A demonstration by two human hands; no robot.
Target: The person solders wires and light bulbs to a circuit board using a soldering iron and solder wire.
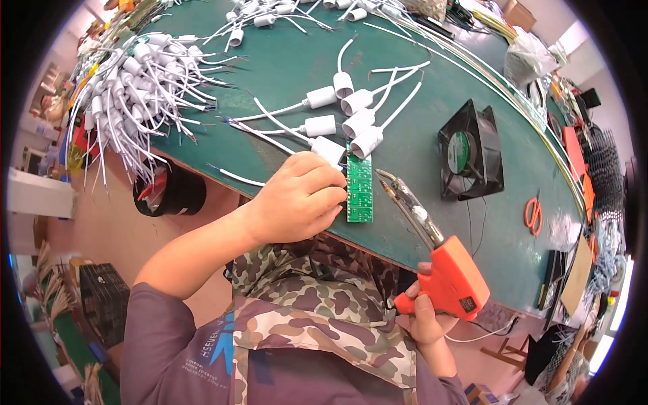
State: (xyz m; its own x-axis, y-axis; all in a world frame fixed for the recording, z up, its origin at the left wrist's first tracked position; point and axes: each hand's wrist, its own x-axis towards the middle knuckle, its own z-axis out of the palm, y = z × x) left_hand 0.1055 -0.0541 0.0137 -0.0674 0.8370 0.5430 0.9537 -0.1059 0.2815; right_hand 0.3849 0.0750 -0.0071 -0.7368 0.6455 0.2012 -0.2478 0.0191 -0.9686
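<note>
A narrow green circuit board (pixel 360 196) lies at the near edge of the table. My left hand (pixel 300 196) is closed at its left edge, fingers curled; whatever they pinch is hidden. A white lamp holder (pixel 327 150) sits just beyond these fingers. In my right hand (pixel 428 317) is a red soldering gun (pixel 455 278), its tip (pixel 383 175) pointing up and left, apart from the board on its right. At the board's far end another white lamp holder (pixel 368 142) overlaps it. Several more white lamp holders (pixel 320 98) with wire tails are spread around.
A big heap of wired lamp holders (pixel 128 94) hangs over the table's left edge above a black bin (pixel 172 192). More lie at the far side (pixel 263 20). A black fan (pixel 472 152) stands right of the soldering gun, with orange-handled scissors (pixel 533 214) farther right. Long pale wires (pixel 499 84) run along the right.
</note>
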